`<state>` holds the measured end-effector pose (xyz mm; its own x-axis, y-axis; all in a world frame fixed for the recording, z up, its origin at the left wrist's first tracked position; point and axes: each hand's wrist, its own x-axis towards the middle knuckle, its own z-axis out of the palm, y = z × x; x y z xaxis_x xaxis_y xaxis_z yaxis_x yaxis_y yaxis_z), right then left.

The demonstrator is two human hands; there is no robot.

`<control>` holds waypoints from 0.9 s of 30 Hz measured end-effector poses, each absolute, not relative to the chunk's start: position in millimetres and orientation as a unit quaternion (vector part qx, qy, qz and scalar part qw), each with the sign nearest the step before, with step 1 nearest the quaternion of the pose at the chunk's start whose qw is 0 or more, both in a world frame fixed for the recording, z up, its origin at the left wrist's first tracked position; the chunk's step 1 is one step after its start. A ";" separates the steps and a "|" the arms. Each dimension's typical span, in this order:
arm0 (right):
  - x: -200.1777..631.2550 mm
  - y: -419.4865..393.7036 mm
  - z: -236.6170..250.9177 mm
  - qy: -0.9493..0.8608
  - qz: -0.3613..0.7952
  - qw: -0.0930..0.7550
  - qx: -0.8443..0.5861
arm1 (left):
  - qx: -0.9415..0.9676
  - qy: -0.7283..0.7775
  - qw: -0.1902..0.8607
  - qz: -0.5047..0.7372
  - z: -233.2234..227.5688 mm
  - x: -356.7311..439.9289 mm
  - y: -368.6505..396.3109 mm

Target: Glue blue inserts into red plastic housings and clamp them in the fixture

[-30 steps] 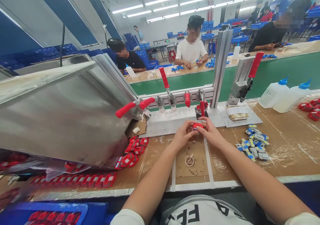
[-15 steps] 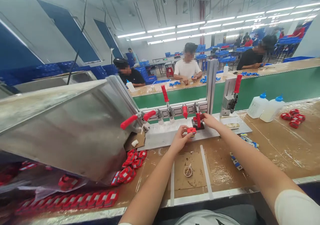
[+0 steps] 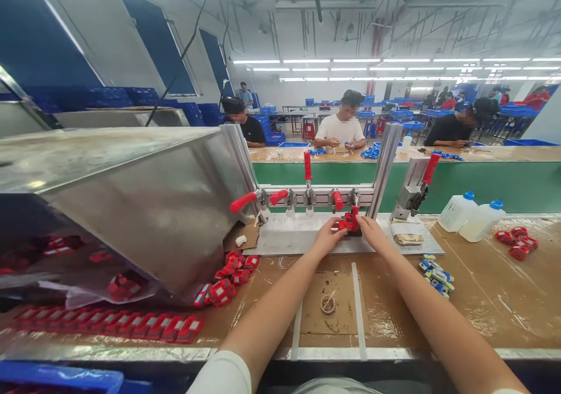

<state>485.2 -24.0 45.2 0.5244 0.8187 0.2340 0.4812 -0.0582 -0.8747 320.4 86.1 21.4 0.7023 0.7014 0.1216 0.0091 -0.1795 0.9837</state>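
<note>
At the right end of the clamp row, my left hand [image 3: 329,237] is closed on a small red plastic part [image 3: 344,224] at the dark fixture. My right hand [image 3: 371,232] is beside it, its fingers curled in against the right side of the red clamp handle [image 3: 355,218]. What those fingers hold is hidden. The handle hangs down from a toggle clamp [image 3: 355,196] on the aluminium frame. Other clamps with red handles [image 3: 307,166] line the same rail to the left, above the metal base plate [image 3: 280,242].
A metal hood [image 3: 175,207] covers the left side. Red parts [image 3: 222,290] lie piled near it, with a row of red parts [image 3: 131,325] along the edge. A small cup [image 3: 328,304], blue-and-yellow pieces [image 3: 437,276] and white bottles [image 3: 458,211] stand on the bench. Co-workers sit opposite.
My left hand has carried the red part right and up to the fixture, closer to my right hand. My right hand has lowered slightly along the clamp handle. The view has levelled.
</note>
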 end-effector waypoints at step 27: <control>459.6 -48.2 153.7 -0.380 0.406 0.567 -0.608 | 0.792 0.275 0.451 0.306 24.2 361.9 93.8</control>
<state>459.6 -48.2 153.7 0.3803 0.9227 -0.0630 0.0015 -0.0688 -0.9976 361.9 93.8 24.2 0.6620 0.7110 0.2373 0.1596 -0.4430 0.8822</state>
